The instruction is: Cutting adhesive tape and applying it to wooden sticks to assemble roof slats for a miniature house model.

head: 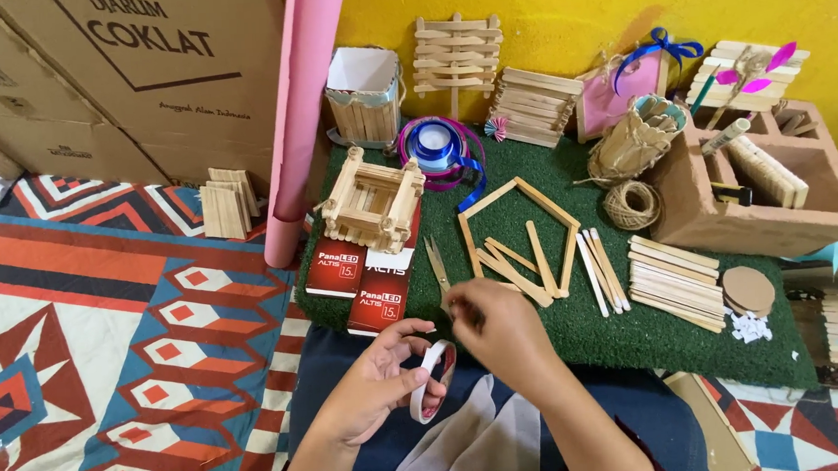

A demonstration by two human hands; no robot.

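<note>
My left hand (380, 383) holds a white roll of tape (432, 378) over my lap. My right hand (499, 334) is just above it, fingers pinched at the near edge of the green mat (548, 178), close to a pair of scissors (436, 268). What the right fingers pinch is hidden. Beyond the hands a house-shaped frame of wooden craft sticks (518, 241) lies flat on the mat.
A small stick-built box (372, 205) sits on two red cartons (364, 276). Loose sticks (673, 281), a twine ball (631, 204), blue ribbon spool (434, 145), a brown compartment box (765, 187) and a pink paper roll (301, 118) surround the mat. Cardboard boxes (148, 68) stand at left.
</note>
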